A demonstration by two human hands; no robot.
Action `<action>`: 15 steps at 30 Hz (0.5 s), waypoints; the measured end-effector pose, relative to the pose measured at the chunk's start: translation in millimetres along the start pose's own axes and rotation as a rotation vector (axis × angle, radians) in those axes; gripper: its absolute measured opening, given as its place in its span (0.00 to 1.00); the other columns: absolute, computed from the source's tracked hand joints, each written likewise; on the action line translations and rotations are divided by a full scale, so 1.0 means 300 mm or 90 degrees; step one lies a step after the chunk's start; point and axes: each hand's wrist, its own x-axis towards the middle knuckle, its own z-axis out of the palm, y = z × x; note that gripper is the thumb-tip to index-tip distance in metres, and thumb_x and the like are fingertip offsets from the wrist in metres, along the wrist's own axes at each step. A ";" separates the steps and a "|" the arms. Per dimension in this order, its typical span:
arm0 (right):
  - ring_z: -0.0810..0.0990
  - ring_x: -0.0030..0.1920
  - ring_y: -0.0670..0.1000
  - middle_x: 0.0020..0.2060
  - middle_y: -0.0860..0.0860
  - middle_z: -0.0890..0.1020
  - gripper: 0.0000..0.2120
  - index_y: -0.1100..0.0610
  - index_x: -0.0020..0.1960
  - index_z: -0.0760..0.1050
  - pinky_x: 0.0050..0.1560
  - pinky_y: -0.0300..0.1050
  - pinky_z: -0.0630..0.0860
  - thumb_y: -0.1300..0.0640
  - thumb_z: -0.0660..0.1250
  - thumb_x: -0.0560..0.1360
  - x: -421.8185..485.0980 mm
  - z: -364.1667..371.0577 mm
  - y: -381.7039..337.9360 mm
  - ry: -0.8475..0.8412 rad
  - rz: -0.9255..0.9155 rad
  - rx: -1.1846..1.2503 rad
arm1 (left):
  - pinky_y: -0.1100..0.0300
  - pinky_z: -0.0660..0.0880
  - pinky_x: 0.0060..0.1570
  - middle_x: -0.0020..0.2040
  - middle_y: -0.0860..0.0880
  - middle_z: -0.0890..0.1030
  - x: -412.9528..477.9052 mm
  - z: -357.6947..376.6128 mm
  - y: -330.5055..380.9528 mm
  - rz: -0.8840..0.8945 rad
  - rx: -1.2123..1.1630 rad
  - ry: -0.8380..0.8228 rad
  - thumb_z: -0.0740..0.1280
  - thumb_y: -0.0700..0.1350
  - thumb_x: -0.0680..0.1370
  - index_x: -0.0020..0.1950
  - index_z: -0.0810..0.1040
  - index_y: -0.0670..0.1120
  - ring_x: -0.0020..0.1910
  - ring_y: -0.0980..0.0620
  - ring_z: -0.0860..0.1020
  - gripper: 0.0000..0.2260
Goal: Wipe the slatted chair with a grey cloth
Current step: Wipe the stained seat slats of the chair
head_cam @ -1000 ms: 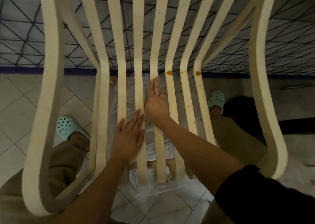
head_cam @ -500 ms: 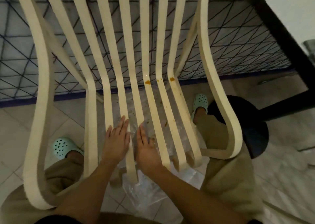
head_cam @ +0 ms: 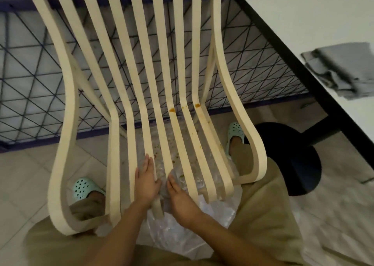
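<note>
Resting flat, the straight fingers (head_cam: 148,162) of the left hand (head_cam: 146,182) lie on a seat slat of the slatted chair (head_cam: 69,96); the right hand (head_cam: 182,197), likewise extended and empty, sits beside it at the chair's front. Noted: orange stains (head_cam: 172,110) at the chair's seat bend. The grey cloth (head_cam: 344,69) lies folded on the white table (head_cam: 303,13) right of the chair, well apart. Advised: fetch it, then wipe along each slat

The slatted chair (head_cam: 69,104) is finished in a matt cream coat, whether over wood or plastic cannot be told, and is marked with dried orange-brown stains (head_cam: 172,110). A clear plastic sheet (head_cam: 182,231), glossy and crinkled, is spread beneath it on smooth, pale floor tiles (head_cam: 24,174). The grey cloth (head_cam: 344,69), soft and matt, is laid folded on the smooth white bench (head_cam: 303,13).
</note>
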 end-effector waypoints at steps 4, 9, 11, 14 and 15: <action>0.52 0.78 0.55 0.79 0.54 0.52 0.31 0.61 0.79 0.53 0.76 0.48 0.52 0.66 0.60 0.79 -0.049 -0.087 0.002 0.007 -0.013 0.015 | 0.50 0.46 0.77 0.80 0.50 0.44 0.008 -0.018 0.015 -0.015 -0.021 -0.009 0.72 0.45 0.75 0.80 0.48 0.42 0.78 0.51 0.52 0.43; 0.76 0.54 0.50 0.55 0.60 0.77 0.10 0.62 0.56 0.73 0.55 0.36 0.73 0.57 0.57 0.83 -0.091 -0.173 -0.001 0.105 -0.064 0.149 | 0.50 0.49 0.77 0.80 0.50 0.47 0.002 -0.027 0.001 -0.009 -0.025 -0.004 0.76 0.45 0.72 0.80 0.49 0.42 0.78 0.49 0.56 0.46; 0.75 0.60 0.49 0.59 0.57 0.76 0.12 0.65 0.61 0.71 0.60 0.32 0.70 0.59 0.58 0.82 -0.102 -0.210 0.021 0.147 -0.054 0.079 | 0.52 0.48 0.77 0.80 0.50 0.47 0.000 -0.034 -0.004 -0.008 -0.022 0.001 0.76 0.45 0.72 0.80 0.49 0.43 0.77 0.49 0.57 0.46; 0.56 0.77 0.50 0.77 0.54 0.59 0.23 0.62 0.78 0.58 0.73 0.32 0.46 0.65 0.53 0.82 -0.090 -0.223 0.064 0.170 -0.037 0.048 | 0.54 0.48 0.76 0.80 0.51 0.45 -0.003 -0.045 -0.011 -0.006 -0.002 -0.014 0.76 0.45 0.72 0.80 0.47 0.44 0.77 0.50 0.57 0.47; 0.53 0.78 0.50 0.78 0.54 0.56 0.25 0.61 0.79 0.55 0.73 0.33 0.44 0.66 0.52 0.82 -0.076 -0.218 0.075 0.171 -0.032 0.047 | 0.55 0.51 0.75 0.80 0.51 0.44 -0.002 -0.046 -0.008 -0.004 -0.006 -0.028 0.76 0.45 0.72 0.80 0.47 0.44 0.77 0.50 0.57 0.47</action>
